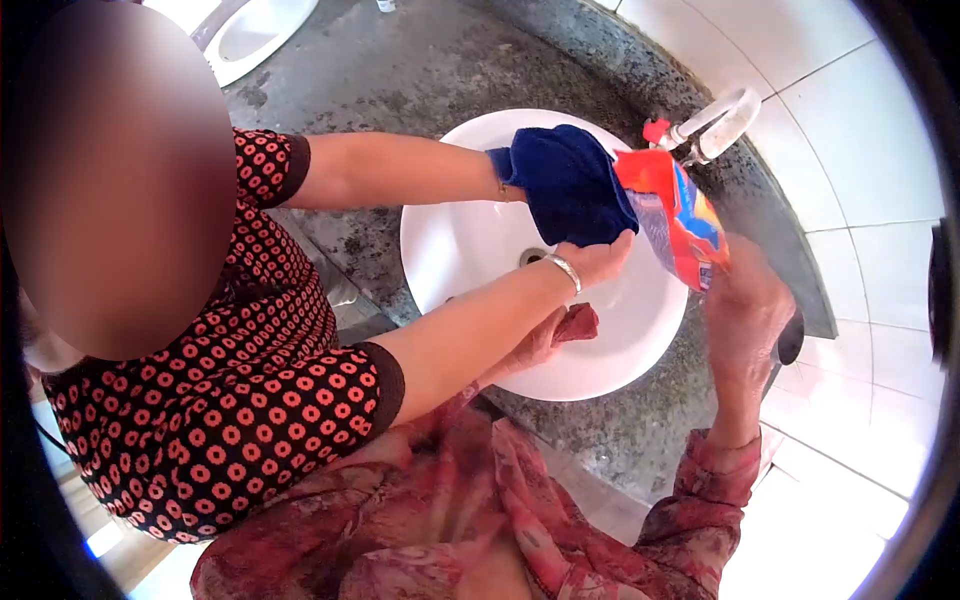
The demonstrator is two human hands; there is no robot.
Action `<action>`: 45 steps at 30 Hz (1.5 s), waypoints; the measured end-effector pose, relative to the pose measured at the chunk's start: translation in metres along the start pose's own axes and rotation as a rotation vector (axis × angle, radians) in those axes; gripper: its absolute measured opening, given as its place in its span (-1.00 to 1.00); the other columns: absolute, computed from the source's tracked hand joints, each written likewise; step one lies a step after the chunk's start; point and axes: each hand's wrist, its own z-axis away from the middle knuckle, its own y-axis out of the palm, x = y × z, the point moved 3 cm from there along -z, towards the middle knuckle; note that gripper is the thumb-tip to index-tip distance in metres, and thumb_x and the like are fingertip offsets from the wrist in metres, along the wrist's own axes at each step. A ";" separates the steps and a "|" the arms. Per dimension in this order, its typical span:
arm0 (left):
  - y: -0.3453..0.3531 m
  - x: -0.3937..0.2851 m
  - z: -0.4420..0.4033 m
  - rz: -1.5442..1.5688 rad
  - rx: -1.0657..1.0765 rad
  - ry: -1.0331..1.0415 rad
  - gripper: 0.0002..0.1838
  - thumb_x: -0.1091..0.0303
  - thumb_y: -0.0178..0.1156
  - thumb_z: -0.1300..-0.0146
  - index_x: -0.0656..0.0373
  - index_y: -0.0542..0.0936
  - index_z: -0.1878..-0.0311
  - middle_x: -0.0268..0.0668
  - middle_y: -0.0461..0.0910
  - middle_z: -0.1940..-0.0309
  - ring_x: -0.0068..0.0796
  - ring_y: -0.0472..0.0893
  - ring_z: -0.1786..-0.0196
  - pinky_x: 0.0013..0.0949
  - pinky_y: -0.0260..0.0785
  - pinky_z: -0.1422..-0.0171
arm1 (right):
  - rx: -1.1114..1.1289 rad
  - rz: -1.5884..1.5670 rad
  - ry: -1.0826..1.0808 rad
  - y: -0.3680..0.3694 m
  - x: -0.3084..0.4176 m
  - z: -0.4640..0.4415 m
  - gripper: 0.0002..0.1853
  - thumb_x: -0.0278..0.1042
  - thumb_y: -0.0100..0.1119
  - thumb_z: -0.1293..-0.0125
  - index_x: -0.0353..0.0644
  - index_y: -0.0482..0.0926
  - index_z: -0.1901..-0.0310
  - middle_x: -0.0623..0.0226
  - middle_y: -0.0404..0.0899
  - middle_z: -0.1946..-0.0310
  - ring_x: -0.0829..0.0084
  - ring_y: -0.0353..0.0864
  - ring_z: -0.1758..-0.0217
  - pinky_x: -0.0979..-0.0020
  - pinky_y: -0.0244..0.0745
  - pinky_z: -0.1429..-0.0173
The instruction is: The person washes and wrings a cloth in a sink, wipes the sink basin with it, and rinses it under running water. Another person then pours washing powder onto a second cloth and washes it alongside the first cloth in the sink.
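Note:
My right hand (748, 300) grips a red, orange and blue plastic packet (675, 215) over the right side of the white basin (640, 350). The packet's top end is beside a dark blue cloth (565, 185). That cloth is held by another person's two hands over the basin. Below that person's forearm, my left hand (535, 348) is partly hidden, with its fingers around a small dark red piece (577, 322) that looks like cloth.
The other person, in a patterned top (270, 400), stands close on the left. A tap (715, 125) with a red part is behind the basin. Tiled wall (870, 150) curves along the right. A second basin (262, 35) lies at the upper left of the grey counter (400, 60).

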 end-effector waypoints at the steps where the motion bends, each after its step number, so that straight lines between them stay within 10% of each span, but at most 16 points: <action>1: -0.001 0.002 0.004 0.006 -0.018 0.046 -0.67 0.20 0.08 -0.25 0.08 0.64 -0.01 -0.38 0.61 0.02 -0.32 0.54 -0.08 -0.04 0.43 -0.13 | -0.017 0.000 0.002 -0.005 0.003 -0.002 -0.80 -0.55 0.30 0.04 -0.11 0.55 0.34 0.30 0.52 0.50 0.22 0.60 0.44 0.25 0.44 0.42; 15: -0.022 0.011 0.015 0.566 0.207 0.104 -0.49 0.27 0.26 -0.05 0.14 0.57 -0.14 -0.21 0.50 -0.18 -0.23 0.45 -0.25 -0.01 0.40 -0.14 | 0.152 0.128 -0.004 0.014 0.005 0.014 -0.82 -0.45 0.31 0.00 -0.07 0.46 0.41 0.35 0.50 0.51 0.24 0.60 0.46 0.22 0.43 0.44; 33: -0.023 0.007 0.013 0.009 0.072 0.104 -0.73 0.39 0.13 -0.15 0.28 0.60 0.09 -0.25 0.55 0.08 -0.30 0.49 -0.04 -0.07 0.46 0.08 | 0.186 0.117 0.065 -0.013 -0.013 0.041 -0.91 -0.46 0.20 -0.10 -0.09 0.48 0.39 0.29 0.51 0.50 0.17 0.59 0.44 0.19 0.43 0.40; 45: -0.020 -0.002 0.002 0.411 0.024 -0.174 -0.75 0.40 -0.01 -0.28 0.30 0.50 0.05 -0.33 0.49 0.17 -0.35 0.45 0.13 -0.07 0.42 -0.03 | 0.227 0.200 -0.022 0.015 -0.009 0.016 -0.90 -0.39 0.21 -0.14 -0.08 0.45 0.42 0.32 0.53 0.50 0.23 0.62 0.44 0.22 0.46 0.43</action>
